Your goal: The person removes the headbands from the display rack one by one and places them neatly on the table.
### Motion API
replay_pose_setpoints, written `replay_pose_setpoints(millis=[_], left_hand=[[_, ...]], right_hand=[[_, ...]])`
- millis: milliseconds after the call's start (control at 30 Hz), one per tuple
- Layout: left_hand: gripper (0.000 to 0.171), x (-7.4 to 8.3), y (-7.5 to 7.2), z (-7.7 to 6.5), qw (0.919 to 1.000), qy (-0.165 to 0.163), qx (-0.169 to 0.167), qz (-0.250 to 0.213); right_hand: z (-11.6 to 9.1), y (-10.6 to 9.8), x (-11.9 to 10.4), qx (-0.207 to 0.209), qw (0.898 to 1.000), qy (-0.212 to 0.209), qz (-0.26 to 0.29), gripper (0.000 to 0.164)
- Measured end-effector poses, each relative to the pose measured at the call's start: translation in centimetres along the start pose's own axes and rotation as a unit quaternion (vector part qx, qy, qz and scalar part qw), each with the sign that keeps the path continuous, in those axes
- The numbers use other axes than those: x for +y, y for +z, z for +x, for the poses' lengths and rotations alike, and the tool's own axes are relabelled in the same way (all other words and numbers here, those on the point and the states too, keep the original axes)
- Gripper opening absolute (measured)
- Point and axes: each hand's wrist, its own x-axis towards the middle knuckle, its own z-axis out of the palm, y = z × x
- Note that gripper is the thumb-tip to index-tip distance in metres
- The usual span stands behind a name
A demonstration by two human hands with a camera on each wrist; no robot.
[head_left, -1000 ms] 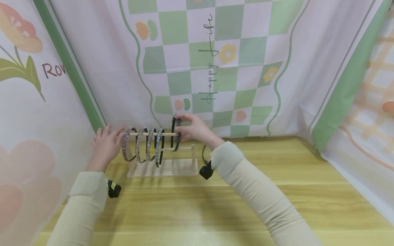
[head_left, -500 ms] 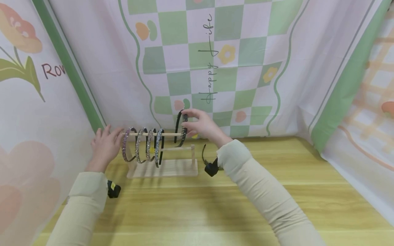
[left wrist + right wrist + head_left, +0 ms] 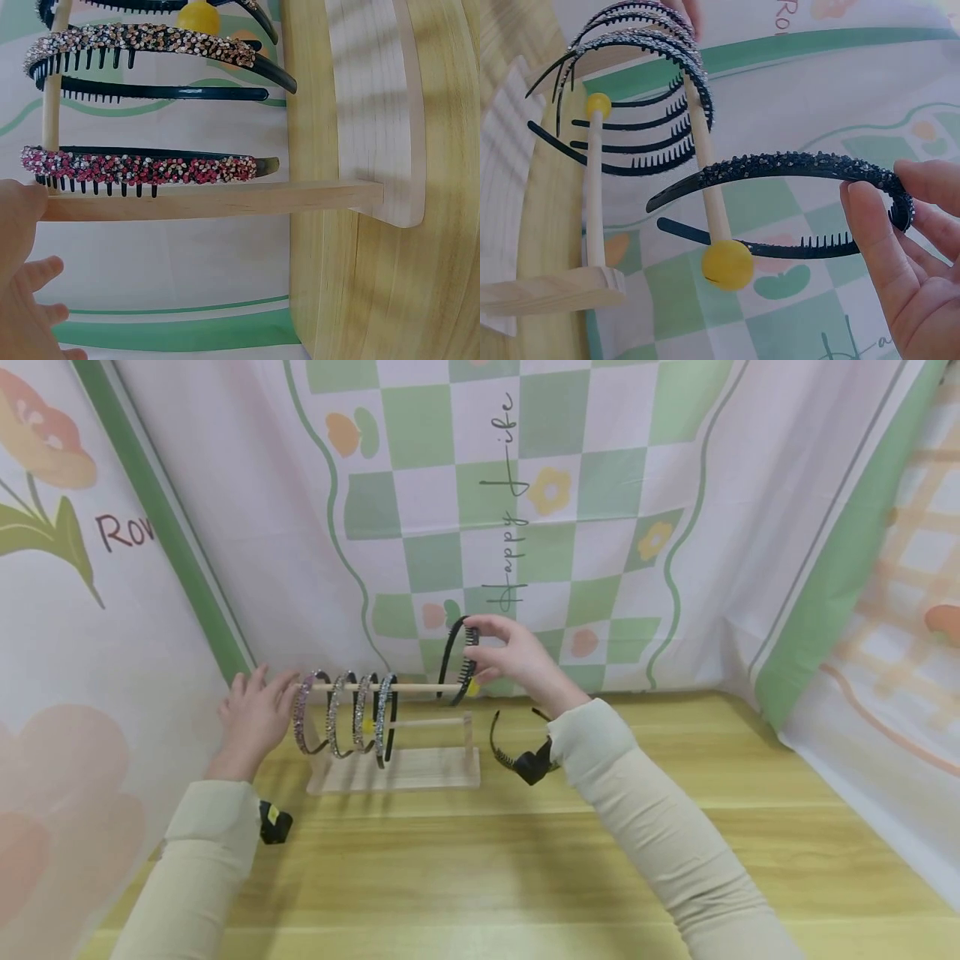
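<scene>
My right hand (image 3: 517, 660) pinches a black toothed headband (image 3: 787, 165) with dark sparkling stones between thumb and fingers. The headband's two arms straddle the upper rod (image 3: 714, 202) of a wooden rack, close to the yellow ball (image 3: 727, 265) at its end. At the rack's other end, my left hand (image 3: 251, 722) touches the top of the wooden upright (image 3: 210, 202), its fingers loosely spread. Several stone-covered headbands hang along the upper rod: a pink one (image 3: 135, 165) nearest the left hand, and a silvery blue one (image 3: 385, 718) nearest the right.
Below runs a lower rod (image 3: 594, 195) with its own yellow ball (image 3: 598, 105), over a pale base board (image 3: 435, 772). Another dark headband (image 3: 504, 760) lies on the wooden table (image 3: 450, 877) right of the rack. A printed curtain (image 3: 427, 427) rises behind.
My right hand has moved right and slightly up, sliding the black headband along the upper rod to its right end. The left hand and the other headbands have stayed in place.
</scene>
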Motion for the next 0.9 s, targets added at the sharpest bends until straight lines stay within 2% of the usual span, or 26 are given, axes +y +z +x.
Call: replay_pose_setpoints(millis=[600,900], left_hand=[[0.052,0.0,0.0,0.0,1.0,0.003,-0.001,0.002],[0.052,0.1,-0.1,-0.1,1.0,0.002,0.002,-0.002]], right_hand=[[-0.8,-3.1,0.6,0.014,0.999,-0.02,0.032,0.054],[-1.4,-5.3,1.1,0.04,0.998,-0.027,0.035,0.053]])
